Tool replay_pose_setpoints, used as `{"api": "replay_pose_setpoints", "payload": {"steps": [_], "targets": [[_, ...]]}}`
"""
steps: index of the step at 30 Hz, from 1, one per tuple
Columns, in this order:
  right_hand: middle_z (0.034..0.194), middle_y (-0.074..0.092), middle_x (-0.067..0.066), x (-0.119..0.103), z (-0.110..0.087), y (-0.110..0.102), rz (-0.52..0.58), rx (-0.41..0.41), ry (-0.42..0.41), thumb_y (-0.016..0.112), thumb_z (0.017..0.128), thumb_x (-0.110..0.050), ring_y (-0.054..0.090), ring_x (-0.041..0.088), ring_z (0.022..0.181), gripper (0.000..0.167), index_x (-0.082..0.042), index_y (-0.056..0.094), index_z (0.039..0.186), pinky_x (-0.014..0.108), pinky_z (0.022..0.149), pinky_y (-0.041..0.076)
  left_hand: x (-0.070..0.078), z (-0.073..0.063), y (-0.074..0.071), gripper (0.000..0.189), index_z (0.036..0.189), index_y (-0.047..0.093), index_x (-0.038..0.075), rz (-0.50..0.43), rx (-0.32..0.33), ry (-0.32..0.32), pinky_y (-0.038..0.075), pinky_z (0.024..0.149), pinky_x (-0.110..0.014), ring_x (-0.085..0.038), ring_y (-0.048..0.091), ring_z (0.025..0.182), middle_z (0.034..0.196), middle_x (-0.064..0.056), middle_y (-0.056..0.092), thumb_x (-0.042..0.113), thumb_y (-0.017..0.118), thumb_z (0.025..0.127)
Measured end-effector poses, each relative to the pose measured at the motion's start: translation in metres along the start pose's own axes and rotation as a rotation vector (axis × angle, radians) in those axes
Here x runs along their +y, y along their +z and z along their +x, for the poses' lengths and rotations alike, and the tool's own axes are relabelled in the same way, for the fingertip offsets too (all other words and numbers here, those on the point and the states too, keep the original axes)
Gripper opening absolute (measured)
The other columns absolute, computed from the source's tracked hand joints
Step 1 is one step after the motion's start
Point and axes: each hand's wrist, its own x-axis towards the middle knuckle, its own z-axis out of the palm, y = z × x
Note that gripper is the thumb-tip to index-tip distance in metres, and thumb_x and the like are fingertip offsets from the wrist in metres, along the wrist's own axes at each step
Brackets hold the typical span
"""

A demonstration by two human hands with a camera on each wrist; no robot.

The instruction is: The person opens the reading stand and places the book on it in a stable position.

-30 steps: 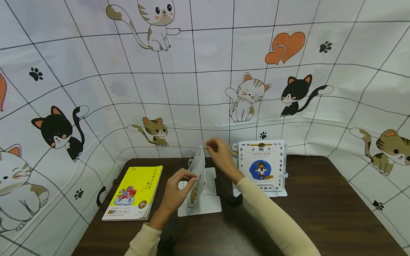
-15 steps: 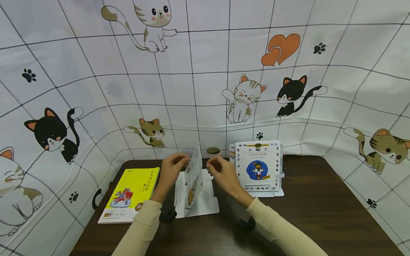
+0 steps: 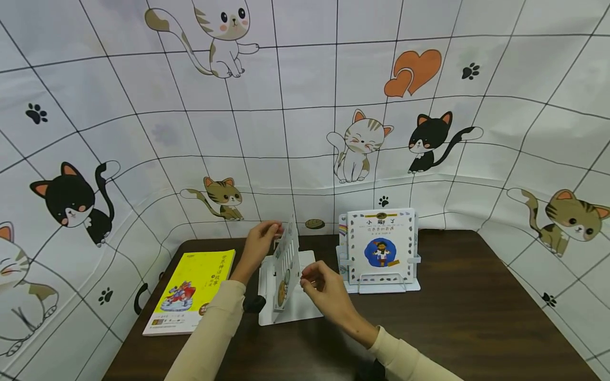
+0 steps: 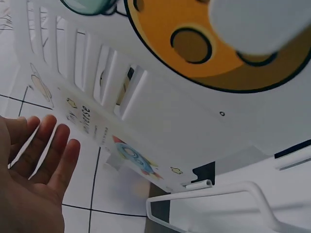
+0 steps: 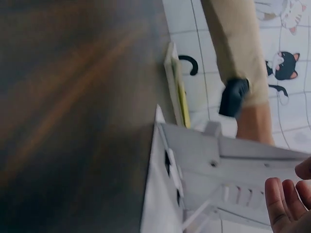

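Note:
A white folding book stand [image 3: 288, 264] stands edge-on, its slotted, printed panel upright over a flat white base [image 3: 305, 315]. In the left wrist view the panel [image 4: 170, 111] shows an orange planet, a rocket and part of the word "universe"; a white wire support [image 4: 218, 187] juts out below. My left hand [image 3: 257, 247] is at the panel's upper left, its fingers loosely spread beside the edge in the left wrist view. Close by the panel's right side is my right hand [image 3: 331, 296], thumb and fingers apart with nothing between them in the right wrist view.
To the right, a similar white stand [image 3: 413, 286] holds a white picture book [image 3: 381, 233] with a blue circle. A yellow-covered book [image 3: 209, 270] lies at the left of the dark wooden table [image 3: 467, 317]. Behind hangs a cat-patterned cloth [image 3: 305, 132].
My left hand first left the panel's near part for its far upper edge. My right hand came down from the panel's top toward its near lower side. The stand keeps its pose.

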Motion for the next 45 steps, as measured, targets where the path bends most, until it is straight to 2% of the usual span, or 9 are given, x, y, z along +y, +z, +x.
{"api": "replay_pose_setpoints", "payload": {"steps": [5,11,15,19,27,34,40,45], "targets": [[0.105,0.073,0.009,0.005,-0.009,0.012,0.03,-0.041,-0.008,0.073,0.1,-0.007,0.073,0.02,0.095,0.014,-0.006,0.065,0.112,0.03,0.084,0.062,-0.003,0.007,0.006,0.04,0.145,0.059,-0.003,0.052,-0.043,-0.059,0.05,0.112,-0.058,-0.043,0.063,0.13,0.141,-0.025,0.064,0.021,0.048,0.115],[0.103,0.072,0.009,0.009,-0.015,0.021,0.06,-0.082,0.011,0.072,0.099,-0.005,0.073,0.016,0.094,0.018,-0.007,0.061,0.112,0.028,0.085,0.062,-0.007,0.013,0.012,0.043,0.151,0.057,0.007,0.124,-0.097,-0.125,0.045,0.118,-0.056,-0.037,0.056,0.142,0.153,-0.017,0.059,0.03,0.047,0.116],[0.102,0.072,0.01,0.008,-0.016,0.025,0.066,-0.11,0.027,0.076,0.099,-0.011,0.074,0.018,0.092,0.024,-0.006,0.058,0.114,0.027,0.081,0.062,-0.008,0.014,0.013,0.043,0.151,0.058,0.01,0.138,-0.106,-0.139,0.042,0.121,-0.056,-0.036,0.054,0.145,0.155,-0.016,0.058,0.032,0.048,0.116],[0.098,0.073,0.009,0.007,-0.014,0.027,0.049,-0.095,0.06,0.077,0.099,-0.018,0.076,0.017,0.087,0.024,-0.006,0.059,0.11,0.024,0.075,0.06,-0.007,0.014,0.012,0.042,0.151,0.058,0.008,0.132,-0.11,-0.143,0.042,0.121,-0.057,-0.037,0.054,0.145,0.154,-0.017,0.058,0.029,0.049,0.115],[0.096,0.075,0.011,0.008,-0.014,0.027,0.072,-0.106,0.067,0.076,0.099,-0.012,0.077,0.02,0.089,0.018,-0.003,0.061,0.102,0.022,0.076,0.061,-0.009,0.013,0.008,0.041,0.151,0.057,0.007,0.142,-0.127,-0.138,0.042,0.119,-0.059,-0.038,0.053,0.144,0.153,-0.018,0.058,0.024,0.051,0.114],[0.095,0.076,0.016,0.008,-0.014,0.019,0.075,-0.103,0.039,0.073,0.099,-0.006,0.079,0.024,0.087,0.013,0.0,0.061,0.1,0.02,0.073,0.061,-0.014,0.007,-0.008,0.041,0.152,0.056,0.006,0.139,-0.115,-0.129,0.045,0.118,-0.057,-0.039,0.054,0.142,0.151,-0.021,0.059,0.015,0.055,0.112],[0.097,0.076,0.017,0.012,-0.008,0.011,0.077,-0.073,0.086,0.072,0.098,-0.002,0.077,0.022,0.085,0.011,0.0,0.063,0.103,0.018,0.073,0.059,-0.018,0.002,-0.027,0.043,0.15,0.058,0.007,0.105,-0.082,-0.157,0.05,0.111,-0.051,-0.037,0.059,0.135,0.145,-0.02,0.062,0.009,0.062,0.108],[0.098,0.076,0.018,0.018,-0.002,0.005,0.077,-0.054,0.096,0.071,0.098,-0.001,0.077,0.025,0.084,0.011,0.001,0.063,0.105,0.02,0.072,0.06,-0.021,-0.002,-0.037,0.043,0.149,0.059,0.005,0.085,-0.051,-0.171,0.05,0.111,-0.051,-0.038,0.059,0.134,0.143,-0.022,0.062,0.008,0.065,0.106]]}}
